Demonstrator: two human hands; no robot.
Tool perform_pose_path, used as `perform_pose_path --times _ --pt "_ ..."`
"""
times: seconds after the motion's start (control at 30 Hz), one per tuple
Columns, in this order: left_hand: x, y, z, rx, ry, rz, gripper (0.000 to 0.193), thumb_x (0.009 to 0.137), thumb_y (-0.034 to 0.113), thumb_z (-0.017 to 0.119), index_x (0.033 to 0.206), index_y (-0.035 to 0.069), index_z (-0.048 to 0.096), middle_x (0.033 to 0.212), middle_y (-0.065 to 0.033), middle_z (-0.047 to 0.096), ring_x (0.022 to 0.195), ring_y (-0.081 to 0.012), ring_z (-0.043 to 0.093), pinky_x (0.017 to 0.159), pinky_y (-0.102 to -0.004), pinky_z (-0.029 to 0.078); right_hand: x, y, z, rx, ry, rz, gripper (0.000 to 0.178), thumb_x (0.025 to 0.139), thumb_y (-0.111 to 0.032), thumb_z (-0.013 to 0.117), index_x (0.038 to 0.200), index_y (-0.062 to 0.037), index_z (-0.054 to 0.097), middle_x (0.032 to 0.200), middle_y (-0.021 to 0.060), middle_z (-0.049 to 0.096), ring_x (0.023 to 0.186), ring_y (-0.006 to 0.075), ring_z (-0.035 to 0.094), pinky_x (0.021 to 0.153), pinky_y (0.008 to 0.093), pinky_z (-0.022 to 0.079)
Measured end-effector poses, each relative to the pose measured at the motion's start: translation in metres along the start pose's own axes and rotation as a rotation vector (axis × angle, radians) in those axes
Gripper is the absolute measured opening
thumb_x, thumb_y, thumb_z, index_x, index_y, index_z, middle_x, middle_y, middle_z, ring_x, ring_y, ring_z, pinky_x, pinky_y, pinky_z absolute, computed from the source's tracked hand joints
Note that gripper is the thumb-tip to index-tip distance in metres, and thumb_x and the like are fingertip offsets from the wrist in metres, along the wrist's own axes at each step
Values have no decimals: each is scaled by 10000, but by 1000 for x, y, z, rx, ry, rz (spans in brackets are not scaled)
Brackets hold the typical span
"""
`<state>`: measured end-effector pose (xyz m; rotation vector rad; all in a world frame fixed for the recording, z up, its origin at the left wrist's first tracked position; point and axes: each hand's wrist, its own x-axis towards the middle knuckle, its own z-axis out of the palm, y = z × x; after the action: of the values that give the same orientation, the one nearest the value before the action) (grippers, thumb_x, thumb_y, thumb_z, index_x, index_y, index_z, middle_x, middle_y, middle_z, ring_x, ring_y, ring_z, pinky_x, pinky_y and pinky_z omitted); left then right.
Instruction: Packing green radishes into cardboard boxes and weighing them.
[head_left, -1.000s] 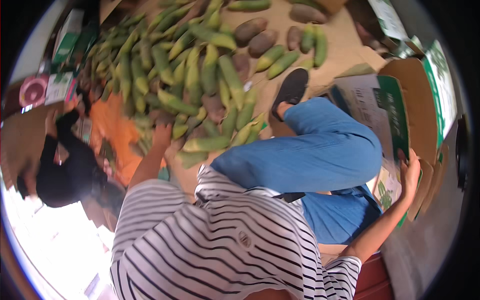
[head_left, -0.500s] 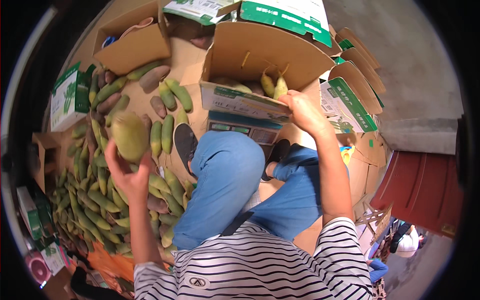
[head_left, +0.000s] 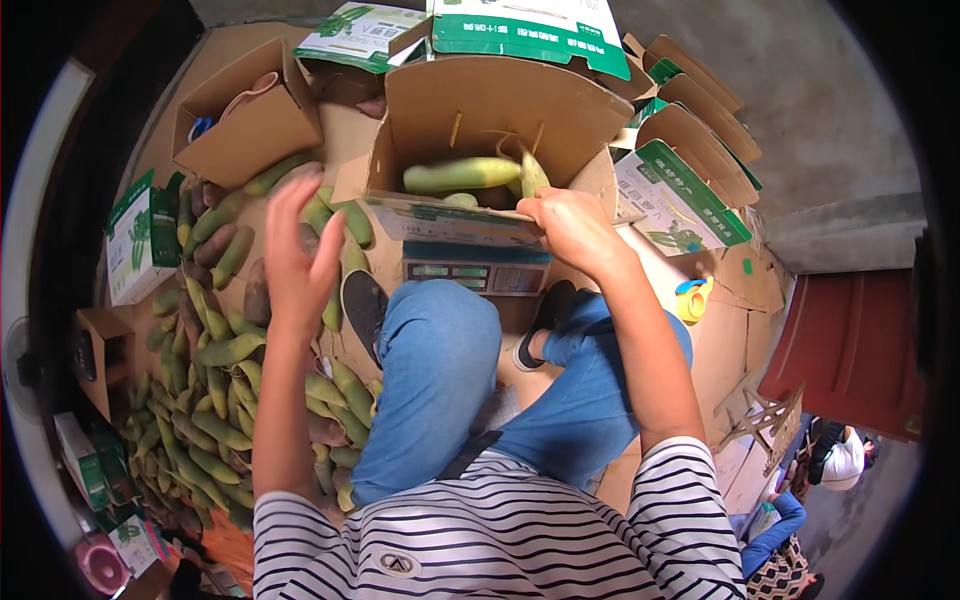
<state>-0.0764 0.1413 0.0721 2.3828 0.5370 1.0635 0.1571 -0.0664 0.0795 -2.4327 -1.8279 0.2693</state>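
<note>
At the open carton, right hand, fingers tight on its rim; left hand well apart, fingers spread

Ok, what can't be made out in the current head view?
All in the head view:
Floor of the open box: hidden by its front wall and green vegetables.
Left hand: fingers softened by motion blur.
Scale: top hidden by that box.
Blue item in the upper-left carton: too small to identify.
</note>
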Motion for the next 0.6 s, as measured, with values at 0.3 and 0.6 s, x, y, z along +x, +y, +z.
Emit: perform_pose_path --times 0.3,0.6 --pt "-325 -69 -60 419 -994 -757 438 805 278 671 1148 37 544 1053 -218 578 935 -392 595 794 -465 484 13 -2 7 119 -47 -39 172 665 -44 617 836 -53 611 843 154 627 838 343 617 715 441 494" --pt "-454 -81 -96 480 -219 -1343 359 816 313 633 1034 31 590 1013 -195 629 965 -374 593 814 -432 472 14 3 2 35 -71 8 258 843 -129 617 1082 -34 601 995 183 631 926 362 594 801 391 455"
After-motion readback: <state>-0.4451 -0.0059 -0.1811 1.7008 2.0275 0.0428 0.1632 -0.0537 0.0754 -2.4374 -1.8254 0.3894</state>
